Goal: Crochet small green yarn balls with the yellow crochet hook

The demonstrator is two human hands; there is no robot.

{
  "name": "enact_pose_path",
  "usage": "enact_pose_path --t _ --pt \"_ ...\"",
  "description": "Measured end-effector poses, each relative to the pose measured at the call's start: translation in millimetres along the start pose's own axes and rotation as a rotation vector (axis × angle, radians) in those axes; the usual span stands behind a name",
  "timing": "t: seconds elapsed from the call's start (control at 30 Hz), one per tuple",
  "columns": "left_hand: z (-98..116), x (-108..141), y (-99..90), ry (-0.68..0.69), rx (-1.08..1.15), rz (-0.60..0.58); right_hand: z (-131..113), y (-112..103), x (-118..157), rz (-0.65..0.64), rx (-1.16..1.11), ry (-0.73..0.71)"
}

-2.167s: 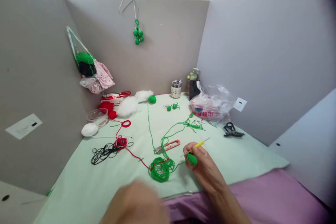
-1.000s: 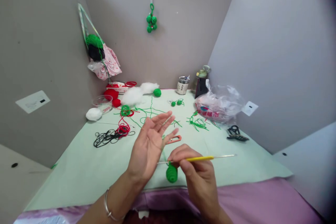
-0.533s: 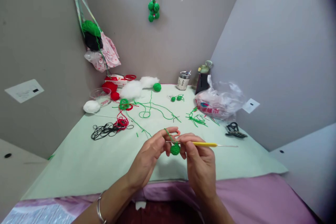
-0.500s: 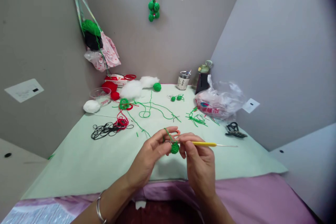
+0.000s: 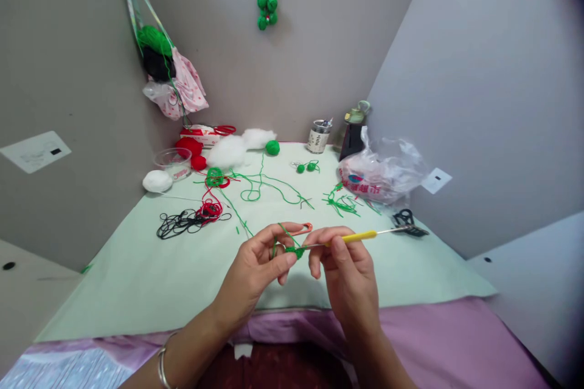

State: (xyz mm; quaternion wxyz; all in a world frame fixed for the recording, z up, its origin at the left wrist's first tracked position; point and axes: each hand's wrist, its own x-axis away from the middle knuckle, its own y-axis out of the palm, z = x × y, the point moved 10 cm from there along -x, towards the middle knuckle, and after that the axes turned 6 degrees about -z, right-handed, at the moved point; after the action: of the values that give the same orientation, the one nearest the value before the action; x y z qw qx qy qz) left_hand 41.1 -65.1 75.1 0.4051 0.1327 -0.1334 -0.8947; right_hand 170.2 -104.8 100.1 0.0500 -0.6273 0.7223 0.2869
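My left hand [image 5: 258,261] pinches a small green crochet piece [image 5: 295,251] between thumb and fingers, with green yarn running over its index finger. An orange stitch marker [image 5: 306,228] shows just above the piece, by the left fingertips. In my right hand [image 5: 347,261] is a crochet hook with a yellow handle [image 5: 360,236]. The hook's metal tip points left and meets the green piece; its other end sticks out to the right. Part of the green piece is hidden behind my left thumb.
Black cord [image 5: 182,223], red yarn [image 5: 210,209] and green strands [image 5: 260,185] lie beyond my hands. Behind are white stuffing [image 5: 228,151] and a tin [image 5: 318,137]. To the right are a plastic bag [image 5: 378,173] and a black claw clip [image 5: 408,223].
The green piece has turned and shows less of its round side. The hook's right end has tilted upward. Both hands have shifted slightly, and the view has moved a little.
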Motion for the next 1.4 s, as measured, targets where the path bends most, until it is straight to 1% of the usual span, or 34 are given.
enact_pose_path --t 0.1,0.17,0.3,0.43,0.5,0.53,0.6,0.63,0.67,0.73,0.8,0.83,0.87,0.9,0.97,1.0,1.1,1.17,1.23,1.27,1.3,1.33,1.4 --pt "3 0 0.1 0.009 -0.021 0.004 -5 1 2 -0.037 0.072 -0.02" --pt "7 0 -1.6 0.021 -0.047 0.026 -12 3 4 -0.064 0.18 -0.06" --pt "14 3 -5.0 0.053 -0.13 0.092 -33 12 12 -0.118 0.471 -0.22" --pt "12 9 -7.5 0.072 -0.186 0.187 -46 29 21 -0.213 0.763 -0.41" --pt "6 10 -8.4 0.058 -0.122 0.222 -48 38 29 -0.231 0.951 -0.528" --pt "1 10 -7.8 0.035 -0.052 0.222 -47 42 33 -0.232 1.046 -0.591" --pt "-11 6 -1.3 -0.048 0.135 0.16 -45 48 40 -0.225 1.172 -0.694" --pt "-17 4 2.7 -0.1 0.228 0.12 -45 48 42 -0.218 1.173 -0.72" --pt "-20 2 5.5 -0.143 0.305 0.091 -45 45 41 -0.201 1.124 -0.71" --pt "-20 0 5.1 -0.174 0.386 0.079 -44 29 31 -0.127 0.921 -0.579" --pt "-14 -2 -0.8 -0.137 0.384 0.115 -37 10 18 -0.037 0.668 -0.394" --pt "-11 -2 -1.7 -0.118 0.365 0.119 -33 4 12 -0.009 0.564 -0.312" --pt "-9 -2 -0.4 -0.109 0.342 0.109 -29 3 8 -0.007 0.492 -0.259" --pt "-8 -2 2.2 -0.108 0.318 0.092 -28 4 6 -0.02 0.457 -0.235" --pt "-10 -1 6.9 -0.109 0.275 0.075 -28 11 5 -0.058 0.492 -0.247" --pt "-10 -1 7.1 -0.101 0.256 0.088 -29 15 6 -0.069 0.541 -0.276" --pt "-10 1 1.2 -0.055 0.227 0.18 -31 23 17 -0.077 0.706 -0.392" --pt "-12 1 -1.2 -0.051 0.256 0.211 -32 29 26 -0.085 0.849 -0.495" --pt "-16 -1 0.9 -0.094 0.326 0.182 -35 34 33 -0.084 0.968 -0.588" --pt "-19 -2 2.7 -0.127 0.368 0.156 -37 33 34 -0.075 0.981 -0.607" --pt "-21 -3 3.9 -0.159 0.408 0.134 -38 30 32 -0.061 0.952 -0.591" --pt "-23 -4 3.8 -0.179 0.441 0.124 -39 24 28 -0.037 0.89 -0.541" --pt "-22 -4 -0.1 -0.177 0.464 0.137 -35 9 16 0.016 0.696 -0.375"
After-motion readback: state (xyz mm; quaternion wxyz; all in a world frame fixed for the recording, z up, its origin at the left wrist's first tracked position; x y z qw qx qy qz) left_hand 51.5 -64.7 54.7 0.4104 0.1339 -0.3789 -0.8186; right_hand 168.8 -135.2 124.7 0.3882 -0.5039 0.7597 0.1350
